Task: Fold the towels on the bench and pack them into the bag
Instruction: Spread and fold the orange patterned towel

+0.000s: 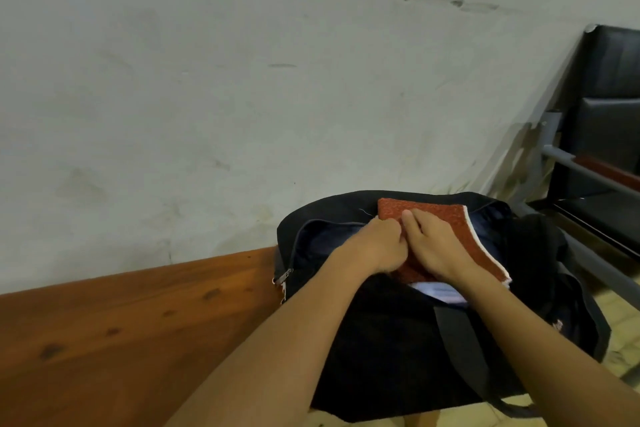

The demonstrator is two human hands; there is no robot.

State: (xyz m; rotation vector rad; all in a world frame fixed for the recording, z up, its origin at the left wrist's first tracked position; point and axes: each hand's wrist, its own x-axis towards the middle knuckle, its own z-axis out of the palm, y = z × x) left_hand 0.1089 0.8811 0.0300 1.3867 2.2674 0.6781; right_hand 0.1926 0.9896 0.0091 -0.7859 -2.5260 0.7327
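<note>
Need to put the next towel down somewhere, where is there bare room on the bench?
The bench shows bare wood left of the bag, from the wall to the near edge. It is crowded at the bag mouth: both hands, left and right, press on the red towel, with pale cloth beneath.

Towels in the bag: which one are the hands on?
The red towel, on top in the bag. Both the left hand and right hand are on it. The pale towel lies beneath, untouched.

Both hands side by side, left hand (pixel 375 243) curled, right hand (pixel 437 243) flat.
</note>
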